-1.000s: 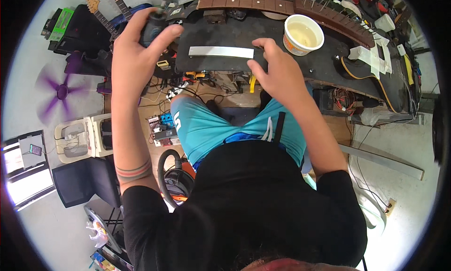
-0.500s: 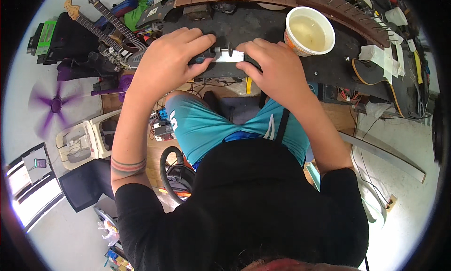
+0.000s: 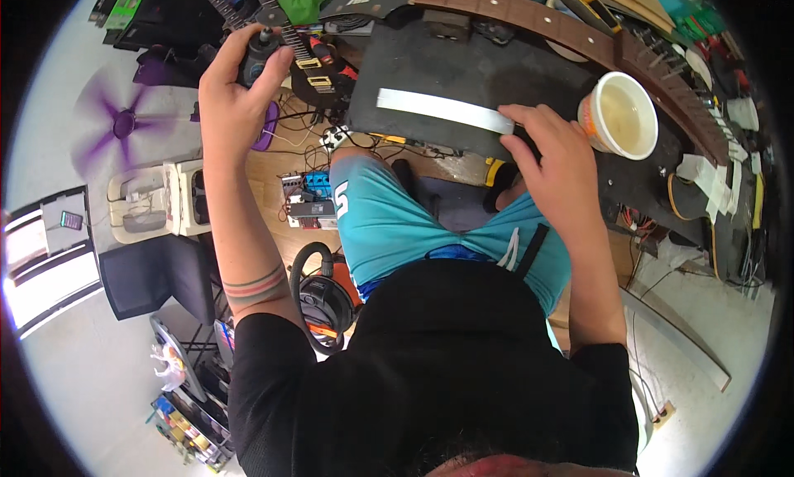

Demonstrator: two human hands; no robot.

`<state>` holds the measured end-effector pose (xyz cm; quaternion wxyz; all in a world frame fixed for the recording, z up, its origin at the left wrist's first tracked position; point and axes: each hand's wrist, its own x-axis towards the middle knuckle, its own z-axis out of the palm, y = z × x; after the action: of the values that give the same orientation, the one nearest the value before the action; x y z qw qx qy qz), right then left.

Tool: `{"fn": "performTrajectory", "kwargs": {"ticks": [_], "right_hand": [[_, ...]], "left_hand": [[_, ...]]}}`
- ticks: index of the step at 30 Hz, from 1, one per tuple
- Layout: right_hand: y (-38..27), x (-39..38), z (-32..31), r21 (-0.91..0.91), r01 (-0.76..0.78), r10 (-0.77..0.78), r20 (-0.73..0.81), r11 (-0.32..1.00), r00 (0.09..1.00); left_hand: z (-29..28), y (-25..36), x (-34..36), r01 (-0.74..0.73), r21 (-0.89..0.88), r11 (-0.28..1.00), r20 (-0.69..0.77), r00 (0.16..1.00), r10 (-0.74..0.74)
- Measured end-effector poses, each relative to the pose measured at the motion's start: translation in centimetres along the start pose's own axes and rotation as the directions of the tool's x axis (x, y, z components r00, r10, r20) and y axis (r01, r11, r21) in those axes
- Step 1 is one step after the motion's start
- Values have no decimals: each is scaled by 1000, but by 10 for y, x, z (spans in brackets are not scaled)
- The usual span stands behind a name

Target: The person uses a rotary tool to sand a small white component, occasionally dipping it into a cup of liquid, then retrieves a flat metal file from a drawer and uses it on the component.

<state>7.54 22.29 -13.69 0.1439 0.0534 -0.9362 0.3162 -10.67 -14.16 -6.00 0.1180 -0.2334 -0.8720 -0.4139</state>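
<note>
My left hand (image 3: 233, 93) is raised off the left end of the worktop, closed around a dark rotary tool (image 3: 258, 57) with a small disc at its upper tip. The tool's body is partly hidden by the fingers. On the black worktop (image 3: 397, 59) lies a long, slightly curved white strip (image 3: 438, 107). Its right end sits between the thumb and fingers of my right hand (image 3: 556, 150), which pinches it near the front edge. Beyond that hand stands a white tub (image 3: 593, 130) with pale cloudy liquid inside.
A brown guitar fretboard (image 3: 496, 8) lies along the far side, and a yellow-and-black cutter (image 3: 589, 4) sits behind it. Guitars (image 3: 289, 43) lean at the left. A purple fan (image 3: 124, 123) and a vacuum cleaner (image 3: 325, 303) stand on the floor.
My left hand has moved away to the left with the rotary tool, off the strip. The strip now lies exposed, my right hand still at its right end. The view has shifted left.
</note>
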Motion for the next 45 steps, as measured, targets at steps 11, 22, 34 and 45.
{"fn": "performTrajectory", "kwargs": {"ticks": [11,22,34,45], "right_hand": [[-3,-2,1,54,-105,104,23,993,994],[-45,40,1,-128,161,-166,-34,979,985],[-60,107,44,-553,-29,226,292,833,929],[-25,83,6,-311,268,-115,433,912,894]], "left_hand": [[-21,-31,-55,92,6,996,-70,993,-91],[-27,-39,-95,164,-102,981,-95,980,-174],[-26,-13,-119,127,-136,983,-82,987,-139],[-20,-19,-111,96,-152,984,-53,993,-105]]}}
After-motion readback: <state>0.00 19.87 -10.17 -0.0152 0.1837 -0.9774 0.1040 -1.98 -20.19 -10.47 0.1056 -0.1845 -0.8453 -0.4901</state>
